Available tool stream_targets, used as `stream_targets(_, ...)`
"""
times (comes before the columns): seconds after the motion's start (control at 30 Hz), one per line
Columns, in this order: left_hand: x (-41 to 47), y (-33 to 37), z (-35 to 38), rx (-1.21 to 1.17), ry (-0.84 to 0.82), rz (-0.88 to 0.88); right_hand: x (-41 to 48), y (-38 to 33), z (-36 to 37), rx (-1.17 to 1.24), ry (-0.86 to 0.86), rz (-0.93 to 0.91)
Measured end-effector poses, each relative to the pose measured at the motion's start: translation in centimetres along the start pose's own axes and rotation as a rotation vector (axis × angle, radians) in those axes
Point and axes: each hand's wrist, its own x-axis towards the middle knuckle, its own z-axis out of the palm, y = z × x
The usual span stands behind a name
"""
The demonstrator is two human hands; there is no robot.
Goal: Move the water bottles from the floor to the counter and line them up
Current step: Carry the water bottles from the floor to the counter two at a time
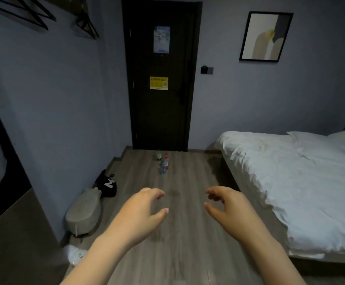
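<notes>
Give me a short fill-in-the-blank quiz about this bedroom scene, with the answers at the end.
1. The water bottles stand on the ___ before the dark door.
2. The left hand and the right hand each hold ___.
3. The bed lies to the person's ___.
Missing words: floor, nothing, right.

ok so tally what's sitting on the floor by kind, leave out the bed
water bottles: about 5 (small and overlapping, so not certain)
black bag: 1
grey stool: 1
white crumpled bag: 1
total: about 8
</notes>
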Motion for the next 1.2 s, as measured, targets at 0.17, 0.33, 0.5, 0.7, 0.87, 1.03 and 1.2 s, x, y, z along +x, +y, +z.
stream_targets(0.17,8.2,-1.9,0.9,-0.010,0.003,-0.045,9.0,2.7,0.4,0.020,0.004,-0.033)
stream_targets(0.33,16.1,-5.2,1.9,-0.034,-0.013,-0.072,17.4,4.2,2.4,0.035,-0.034,-0.032)
stream_targets(0.5,25.1,-9.9,2.3,-0.047,-0.012,-0.065,27.0,5.1,5.3,0.040,-0.021,-0.025)
stream_targets(0.7,36.2,-16.0,0.9,-0.071,-0.028,-0.060,38.7,4.4,8.1,0.046,-0.022,0.015)
stream_targets(0.87,44.0,-20.1,1.2,-0.098,-0.059,-0.069,46.9,5.1,10.5,0.032,-0.037,0.048)
stream_targets(1.03,51.9,-24.0,2.1,-0.112,-0.098,-0.076,55.5,6.8,13.0,0.022,-0.101,0.092)
stream_targets(1.2,61.1,-27.9,3.2,-0.110,-0.093,-0.111,64.7,9.4,16.0,0.008,-0.112,0.078)
